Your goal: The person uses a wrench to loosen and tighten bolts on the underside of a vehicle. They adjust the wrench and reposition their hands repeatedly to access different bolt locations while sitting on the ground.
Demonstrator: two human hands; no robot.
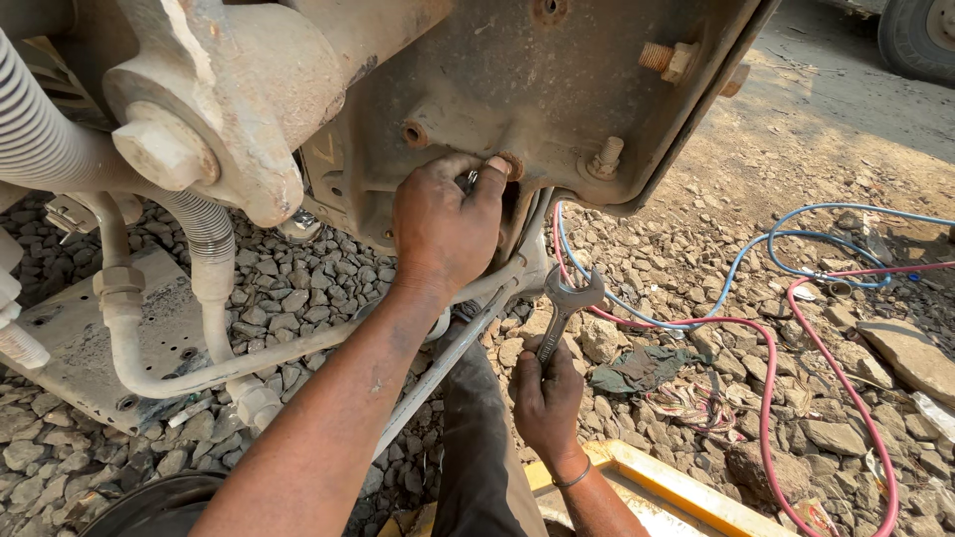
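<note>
The person's left hand [443,224] is raised to the underside of a dusty metal plate [557,89] on a vehicle, its fingers [494,171] pinched together on a small bolt or nut [510,164] seated at a hole in the plate; a bit of bright metal shows beside the thumb, but what it is cannot be told. The right hand [546,396] hangs lower, fingers wrapped tight round the handle of an open-ended spanner [565,310], whose jaws point up towards the plate but sit well apart from the bolt. Grey corrugated hoses [204,234] and a pale pipe [298,348] run under the chassis to the left, and red and blue hoses [766,328] loop across the gravel ground [686,249] to the right, beside a crumpled rag [642,368]. The risks appear plain enough: the bolt is held only by fingertips overhead, so a slip would likely drop it into the loose stones, where it would be hard to find. If it is started crooked, the thread could cross and jam. The spanner, brought up one-handed at an angle, could slide off the flats and knock the knuckles against the plate's edge.
</note>
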